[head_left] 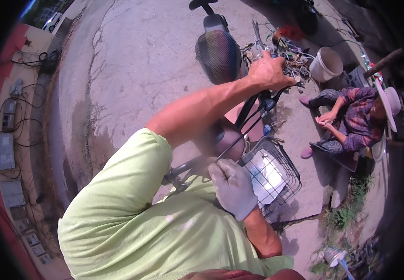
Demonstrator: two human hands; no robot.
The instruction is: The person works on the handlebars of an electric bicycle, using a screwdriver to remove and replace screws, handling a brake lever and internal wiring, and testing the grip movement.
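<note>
My bare left hand (pixel 269 72) reaches across to the far end of a bicycle's handlebar and is closed round it, beside a brake lever (pixel 298 84). Nearer my body, my right hand (pixel 234 189) wears a pale glove, its fingers curled into a grip. What they hold is hidden. A black cable (pixel 251 122) runs from the handlebar down to these gloved fingers. Close to the glove is the bicycle's wire basket (pixel 293 186), with something white lying in it. The mesh-covered saddle (pixel 218 53) stands beyond my left forearm.
A pile of tools and loose parts (pixel 295 60) lies on the concrete by a white bucket (pixel 327 64). At the right sits a person (pixel 360 116) in a wide hat, hands together. Grey boxes with cables (pixel 7 144) line the wall at left.
</note>
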